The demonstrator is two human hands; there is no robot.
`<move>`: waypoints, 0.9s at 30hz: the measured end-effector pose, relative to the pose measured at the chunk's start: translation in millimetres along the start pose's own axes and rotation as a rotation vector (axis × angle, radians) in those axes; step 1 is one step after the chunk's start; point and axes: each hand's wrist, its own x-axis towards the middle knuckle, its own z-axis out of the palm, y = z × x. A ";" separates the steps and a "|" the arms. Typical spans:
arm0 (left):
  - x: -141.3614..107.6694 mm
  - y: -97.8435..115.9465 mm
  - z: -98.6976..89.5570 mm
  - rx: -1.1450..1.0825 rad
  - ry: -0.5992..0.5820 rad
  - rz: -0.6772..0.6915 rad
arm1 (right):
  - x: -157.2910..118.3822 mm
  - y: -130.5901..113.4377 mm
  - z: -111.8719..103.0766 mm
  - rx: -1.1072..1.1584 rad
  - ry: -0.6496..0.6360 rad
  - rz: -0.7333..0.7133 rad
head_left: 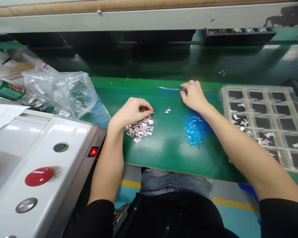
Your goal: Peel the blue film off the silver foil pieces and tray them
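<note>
My left hand (pixel 132 110) is closed in a pinch on a small flat metallic piece (pixel 153 112), its tip just showing past the fingertips. Right below that hand lies a heap of similar small silvery pieces (pixel 140 129). A few more small pieces (pixel 168 110) rest on the green table between my hands. Farther out, my right hand (pixel 193 94) pinches the right end of a thin, clear bluish strip (pixel 170 88), which reaches leftward over the table. A pile of blue film scraps (pixel 195 130) sits under my right forearm.
A clear compartment tray (pixel 249 109) with white pieces in some cells stands at the right. At the left are a white machine (pixel 72 165) with a red button (pixel 39 176), plastic bags (pixel 62 91) and a green can (pixel 7 90). A black divided box (pixel 239 37) is at the back.
</note>
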 end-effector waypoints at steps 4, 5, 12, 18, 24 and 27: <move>0.0 5.4 1.9 -0.096 0.123 -0.042 | 3.5 0.8 -1.1 0.042 -0.013 0.005; 0.3 6.9 2.4 -0.119 0.148 -0.048 | 3.5 0.6 -2.0 0.049 -0.005 0.010; 4.2 14.3 8.5 -0.280 0.234 -0.027 | 0.2 -4.4 -6.4 0.109 0.064 0.111; 10.5 10.9 19.9 -0.410 0.304 0.010 | -9.5 -36.2 -14.9 0.421 0.284 0.030; 18.6 11.1 39.9 -0.481 0.407 0.018 | -28.1 -81.1 -19.2 0.963 0.110 -0.102; 20.5 13.0 46.6 -0.461 0.440 0.024 | -33.1 -89.0 -18.4 1.015 0.091 -0.083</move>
